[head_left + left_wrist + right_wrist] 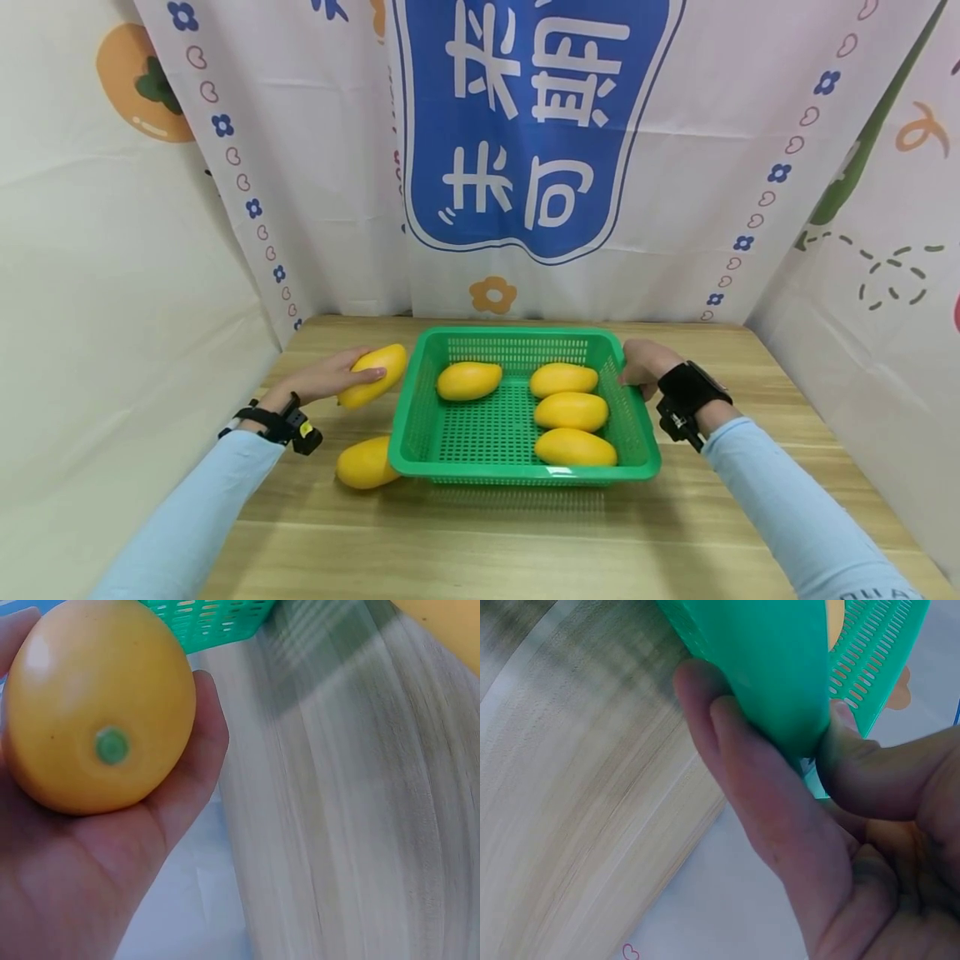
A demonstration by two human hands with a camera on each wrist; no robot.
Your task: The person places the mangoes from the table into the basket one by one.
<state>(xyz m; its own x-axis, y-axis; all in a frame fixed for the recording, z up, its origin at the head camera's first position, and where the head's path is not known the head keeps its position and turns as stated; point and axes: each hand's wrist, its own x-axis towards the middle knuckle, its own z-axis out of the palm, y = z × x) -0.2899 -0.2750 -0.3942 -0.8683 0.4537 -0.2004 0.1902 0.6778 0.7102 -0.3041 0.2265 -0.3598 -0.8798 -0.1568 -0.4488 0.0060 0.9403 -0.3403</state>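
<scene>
My left hand (pixel 341 379) grips a yellow mango (pixel 381 372), held to the left of a green plastic basket (pixel 525 473). In the left wrist view the mango's green stem end (pixel 112 745) faces the camera, with thumb and fingers around its sides. My right hand (pixel 647 364) pinches the basket's right rim, thumb on the inner side and fingers outside, as the right wrist view shows. Inside the basket one mango (pixel 469 381) lies at the left, and three others, among them a middle mango (pixel 572 412), form a column along the right.
Another mango (pixel 366 463) lies on the wooden table (pixel 480 542) at the basket's front left corner, partly hidden by the rim. A printed white curtain (pixel 337 275) stands behind the table, with white cloth at both sides.
</scene>
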